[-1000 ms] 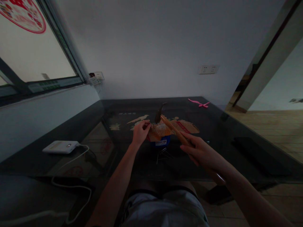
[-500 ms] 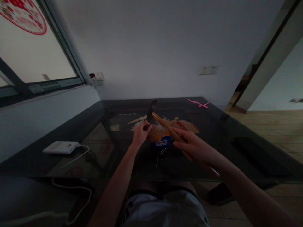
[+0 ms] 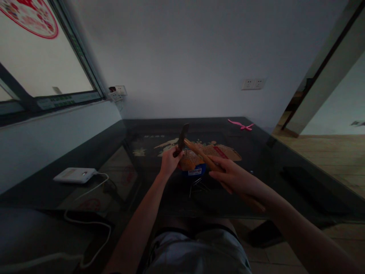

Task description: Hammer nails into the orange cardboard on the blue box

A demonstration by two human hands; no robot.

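Observation:
A hammer with a wooden handle (image 3: pixel 203 156) and a dark head (image 3: pixel 183 135) is held in my right hand (image 3: pixel 228 171), whose fingers wrap round the handle. My left hand (image 3: pixel 170 159) is pinched closed beside the hammer head, at the left edge of an orange and blue object (image 3: pixel 191 161); what its fingers hold is too small and dark to make out. In front of the blue part, several thin shiny nail-like pieces (image 3: pixel 196 184) lie on the dark table (image 3: pixel 154 127). A patterned tan piece with a red band (image 3: pixel 221 152) lies behind my right hand.
A white power bank (image 3: pixel 75 175) with a white cable (image 3: pixel 99 184) lies at the left. A pink ribbon (image 3: pixel 245 127) is at the back right. A flat black object (image 3: pixel 312 188) rests near the right edge. Beyond the table stands a wall with sockets (image 3: pixel 253 84).
The hammer head has shifted slightly down and looks sharper, close to my left fingers. Both hands keep nearly the same places, and the whole view has shifted a little.

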